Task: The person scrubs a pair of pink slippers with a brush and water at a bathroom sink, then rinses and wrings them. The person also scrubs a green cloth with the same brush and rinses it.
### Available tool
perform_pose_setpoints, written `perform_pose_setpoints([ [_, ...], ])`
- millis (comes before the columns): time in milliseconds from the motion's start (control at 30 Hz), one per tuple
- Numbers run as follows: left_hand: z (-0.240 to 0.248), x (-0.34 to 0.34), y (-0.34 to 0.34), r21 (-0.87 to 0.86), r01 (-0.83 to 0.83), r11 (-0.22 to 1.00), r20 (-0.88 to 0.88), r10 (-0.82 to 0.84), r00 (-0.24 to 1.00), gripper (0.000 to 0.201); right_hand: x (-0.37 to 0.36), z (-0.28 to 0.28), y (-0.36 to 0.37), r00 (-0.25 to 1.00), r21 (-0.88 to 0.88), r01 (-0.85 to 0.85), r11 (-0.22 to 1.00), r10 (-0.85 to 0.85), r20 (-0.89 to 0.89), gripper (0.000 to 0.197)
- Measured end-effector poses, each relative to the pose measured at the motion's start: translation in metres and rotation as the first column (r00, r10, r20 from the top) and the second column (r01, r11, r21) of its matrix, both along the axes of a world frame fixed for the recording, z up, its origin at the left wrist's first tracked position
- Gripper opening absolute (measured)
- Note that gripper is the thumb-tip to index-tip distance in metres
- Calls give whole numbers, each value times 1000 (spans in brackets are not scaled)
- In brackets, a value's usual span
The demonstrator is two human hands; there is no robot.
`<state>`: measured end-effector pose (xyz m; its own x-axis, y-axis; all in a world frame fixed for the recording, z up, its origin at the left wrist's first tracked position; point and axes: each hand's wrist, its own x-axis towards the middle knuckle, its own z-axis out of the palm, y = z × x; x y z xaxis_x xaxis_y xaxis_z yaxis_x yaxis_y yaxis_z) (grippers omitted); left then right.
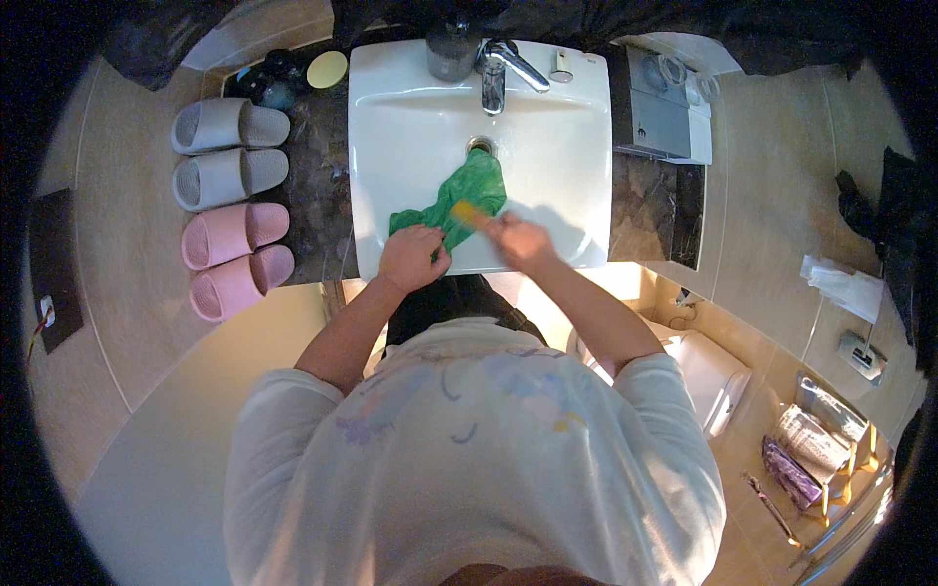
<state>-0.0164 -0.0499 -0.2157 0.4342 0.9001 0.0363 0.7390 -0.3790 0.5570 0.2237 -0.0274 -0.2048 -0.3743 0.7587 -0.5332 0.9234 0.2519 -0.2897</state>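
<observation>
A wet-looking green cloth [476,186] lies bunched in the white sink [567,137], stretching from the drain hole to the front left. My left hand [414,258] is closed on the cloth's near left end, close to the sink's front rim. From the right, my right hand [522,241] grips an oblong orange-yellow brush [471,215], its far end over the middle of the cloth. Motion smears this hand and the brush, so I cannot tell whether the bristles touch the cloth.
At the sink's back stand a chrome faucet [494,83] and a dark bottle [450,54]. Grey slippers [231,179] and pink slippers [239,237] line the dark counter's left side. A grey box [657,103] sits on the right. A white toilet [703,371] is lower right.
</observation>
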Motion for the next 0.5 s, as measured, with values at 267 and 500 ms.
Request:
perform_pose_setpoints([
  [267, 7, -1, 2, 64, 56, 996, 146, -65, 987, 18, -1, 32, 43, 991, 89, -89, 992, 97, -97, 37],
  [500, 10, -4, 4, 11, 69, 998, 113, -70, 991, 22, -3, -11, 83, 965, 90, 254, 963, -258, 43, 36],
])
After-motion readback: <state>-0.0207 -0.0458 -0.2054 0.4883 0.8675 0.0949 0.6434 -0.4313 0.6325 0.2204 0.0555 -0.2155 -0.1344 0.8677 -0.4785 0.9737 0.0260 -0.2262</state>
